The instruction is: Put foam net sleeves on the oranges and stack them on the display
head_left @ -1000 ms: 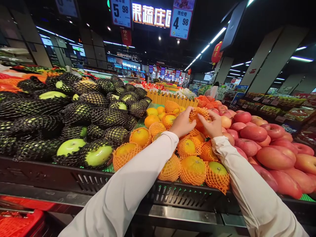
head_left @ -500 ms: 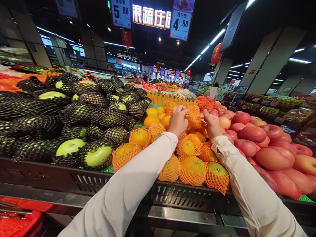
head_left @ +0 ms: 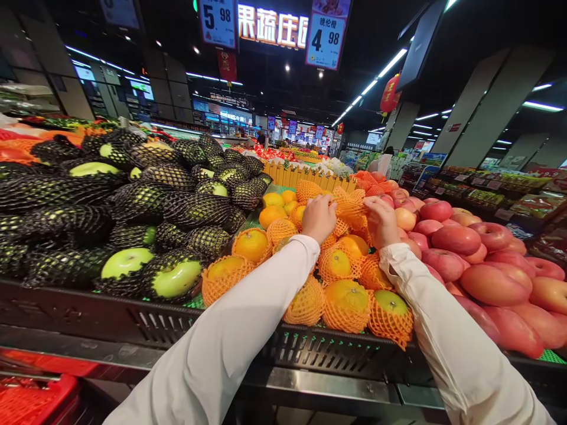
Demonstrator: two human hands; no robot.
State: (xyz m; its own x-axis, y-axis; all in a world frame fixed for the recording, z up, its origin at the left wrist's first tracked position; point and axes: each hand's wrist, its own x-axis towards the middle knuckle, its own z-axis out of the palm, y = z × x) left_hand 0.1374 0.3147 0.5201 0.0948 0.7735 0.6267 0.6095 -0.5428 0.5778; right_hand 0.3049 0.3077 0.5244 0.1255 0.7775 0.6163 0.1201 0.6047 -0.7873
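Observation:
Between my two hands an orange foam net sleeve (head_left: 349,204) is stretched sideways over the oranges. My left hand (head_left: 319,217) is closed with its fingers curled at the sleeve's left end; an orange may be behind those fingers, but I cannot tell. At the other end, my right hand (head_left: 381,221) pinches the sleeve's edge between thumb and fingers. Below them lie several oranges, some bare like this one (head_left: 271,216) and others in foam nets, such as a front orange (head_left: 346,298).
Green apples in black nets (head_left: 126,262) are heaped on the left. Red apples (head_left: 494,282) fill the right side. A black crate edge (head_left: 328,349) runs along the front, with a red basket (head_left: 39,395) below left. Price signs (head_left: 326,36) hang overhead.
My right hand has turned and shifted slightly, and the foam sleeve now reaches farther toward it, pulled out flatter. My left hand has hardly moved.

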